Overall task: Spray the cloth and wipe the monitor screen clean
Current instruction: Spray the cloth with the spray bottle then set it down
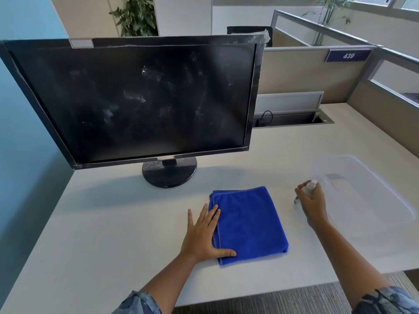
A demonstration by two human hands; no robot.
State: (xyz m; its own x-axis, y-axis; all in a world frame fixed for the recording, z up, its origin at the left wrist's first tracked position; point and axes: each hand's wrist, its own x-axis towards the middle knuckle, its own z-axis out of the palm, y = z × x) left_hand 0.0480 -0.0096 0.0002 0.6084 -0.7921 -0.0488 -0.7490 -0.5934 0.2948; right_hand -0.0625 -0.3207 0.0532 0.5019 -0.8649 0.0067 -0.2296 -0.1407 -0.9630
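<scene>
Monitor (136, 98), at the left of the desk (102, 223): upright on a round stand (169, 176); dark screen (158, 123) marked with pale smudges. Left hand (203, 234): flat, fingers straight and slightly spread, fingertips and thumb overlapping the left edge of the cloth (251, 225). Cloth: blue, folded, lying flat on the desk in front of the stand. Right hand (314, 206): fingers curled round a small bottle (311, 185), right of the cloth and well apart from it. Clear tub (374, 200): far right, just beside the bottle.

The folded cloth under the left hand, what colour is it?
Bright blue; the cloth shows clearly in the head view.
</scene>
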